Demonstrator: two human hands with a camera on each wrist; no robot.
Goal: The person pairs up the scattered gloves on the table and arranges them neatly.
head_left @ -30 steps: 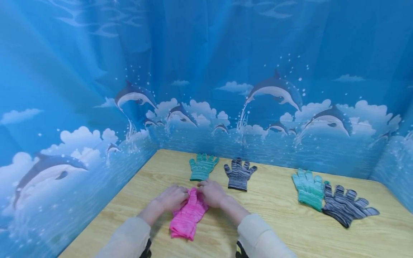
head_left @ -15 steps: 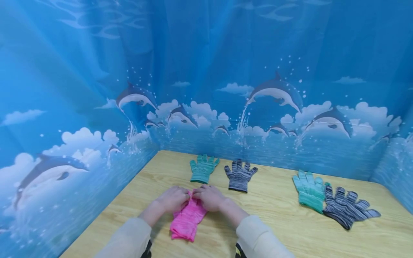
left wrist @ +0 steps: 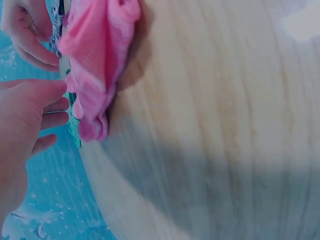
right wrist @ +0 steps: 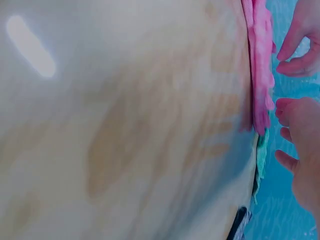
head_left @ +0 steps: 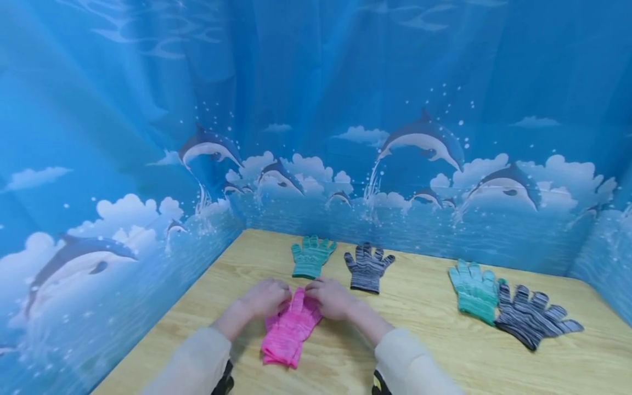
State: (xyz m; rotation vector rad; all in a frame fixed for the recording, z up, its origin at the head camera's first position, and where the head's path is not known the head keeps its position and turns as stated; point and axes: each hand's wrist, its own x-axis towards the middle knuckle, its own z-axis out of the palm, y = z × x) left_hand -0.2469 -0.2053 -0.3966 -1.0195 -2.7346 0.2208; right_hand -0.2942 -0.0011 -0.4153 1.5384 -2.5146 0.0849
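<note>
A pink knit glove lies on the wooden table in front of the person, its cuff toward them and bunched at the near end. My left hand is at the left of its finger end, with relaxed fingers; in the left wrist view the thumb tip overlaps the glove's edge. On the other side, my right hand hovers by the glove's fingers, partly covering them in the head view. The right wrist view shows a narrow gap between the right hand and the pink fabric. One glove finger points away between both hands.
Behind the hands lie a green glove and a dark grey striped glove, flat with fingers spread. Farther right, another green glove touches a second grey glove. A blue dolphin-print curtain borders the table.
Half a second ago both hands met over the pink glove's finger end and pinched it. They have since parted to either side, and the glove's middle finger shows between them, spread flatter.
</note>
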